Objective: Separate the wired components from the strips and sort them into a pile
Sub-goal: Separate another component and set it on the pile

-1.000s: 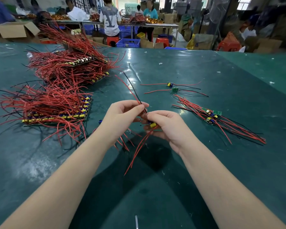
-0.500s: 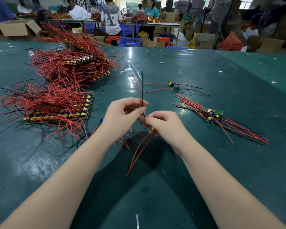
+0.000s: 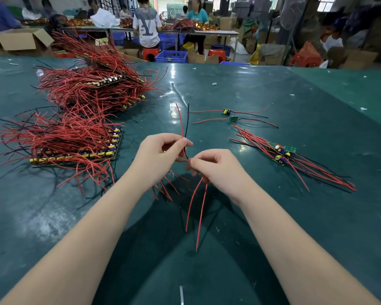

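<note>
My left hand (image 3: 161, 158) pinches a red and a black wire (image 3: 184, 122) that stand upward between thumb and fingers. My right hand (image 3: 218, 170) grips the small wired component itself, hidden in the fingers, with two red wires (image 3: 198, 208) hanging down from it. More red wires (image 3: 165, 188) lie under my left wrist. A pile of separated components (image 3: 282, 155) with red and black leads lies to the right. Two single components (image 3: 230, 114) rest farther back. Strips full of wired components (image 3: 75, 148) sit at the left.
A taller heap of wired strips (image 3: 97, 89) stands at the back left on the green table (image 3: 273, 216). Beyond the far edge are cardboard boxes (image 3: 20, 41), blue crates (image 3: 172, 56), red stools and several people at other benches.
The red and black wires in my left hand have swung from leaning left to standing nearly upright. My hands have drawn slightly apart, and the yellow part at my right fingers is now hidden.
</note>
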